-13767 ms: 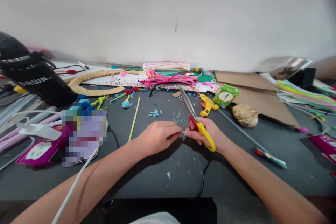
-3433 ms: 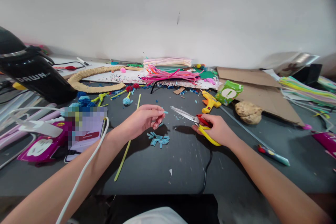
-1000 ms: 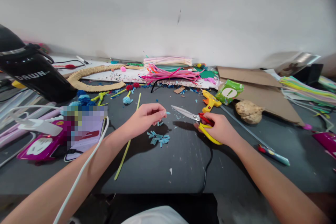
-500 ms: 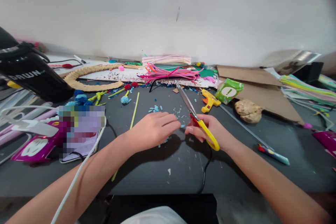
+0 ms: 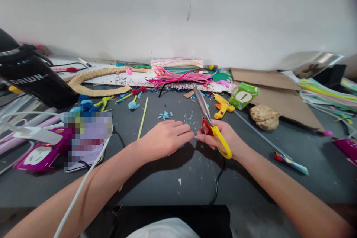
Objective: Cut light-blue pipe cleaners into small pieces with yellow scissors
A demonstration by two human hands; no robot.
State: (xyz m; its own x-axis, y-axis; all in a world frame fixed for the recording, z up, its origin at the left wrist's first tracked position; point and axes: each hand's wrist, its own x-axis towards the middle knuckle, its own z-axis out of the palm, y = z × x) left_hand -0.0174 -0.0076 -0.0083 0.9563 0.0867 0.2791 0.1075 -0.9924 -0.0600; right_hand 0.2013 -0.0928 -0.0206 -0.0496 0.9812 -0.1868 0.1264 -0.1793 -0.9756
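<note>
My right hand (image 5: 220, 134) is closed around scissors (image 5: 219, 139) with yellow and red handles; their metal blades point away over the table and look nearly together. My left hand (image 5: 170, 137) is closed, palm down. A tiny light-blue piece (image 5: 196, 137) shows between the fingertips of both hands, which almost meet; it looks pinched by the left ones. Light-blue snippets (image 5: 165, 115) lie just beyond my left hand. A yellow-green pipe cleaner (image 5: 143, 117) runs beneath my left forearm.
Pink pipe cleaners (image 5: 181, 78) lie at the back near a curved tan form (image 5: 80, 87). On the right are a yellow glue gun (image 5: 223, 106), a green packet (image 5: 244, 95) and cardboard (image 5: 290, 108). Left stand a black bottle (image 5: 36, 78) and a phone (image 5: 95, 152); a white cable (image 5: 80, 189) crosses my left forearm.
My hands have drawn slightly closer, so the tiny blue piece now sits between both sets of fingertips. The scissors have tilted a little, their tips shifting right.
</note>
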